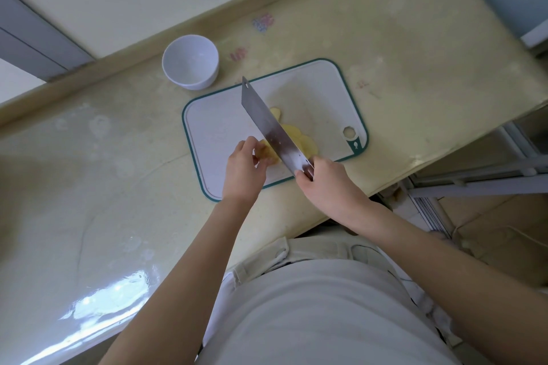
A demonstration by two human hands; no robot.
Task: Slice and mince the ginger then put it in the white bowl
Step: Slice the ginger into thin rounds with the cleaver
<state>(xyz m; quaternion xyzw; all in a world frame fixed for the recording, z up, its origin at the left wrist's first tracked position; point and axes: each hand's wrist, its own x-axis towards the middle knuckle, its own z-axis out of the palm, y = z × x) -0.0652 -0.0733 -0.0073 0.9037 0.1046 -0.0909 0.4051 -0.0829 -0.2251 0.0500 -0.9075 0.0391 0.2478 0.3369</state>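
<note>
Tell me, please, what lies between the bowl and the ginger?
In the head view: bare counter, then cutting board; the cleaver stands just right of that line.

Soft, even daylight fills the scene, with a bright patch of glare on the glossy countertop (118, 290) at lower left and only faint shadows under the hands on the cutting board (213, 121). The wide-angle lens bends straight lines toward the frame's edges, and the whole picture looks slightly hazy and washed out, with soft detail throughout.
</note>
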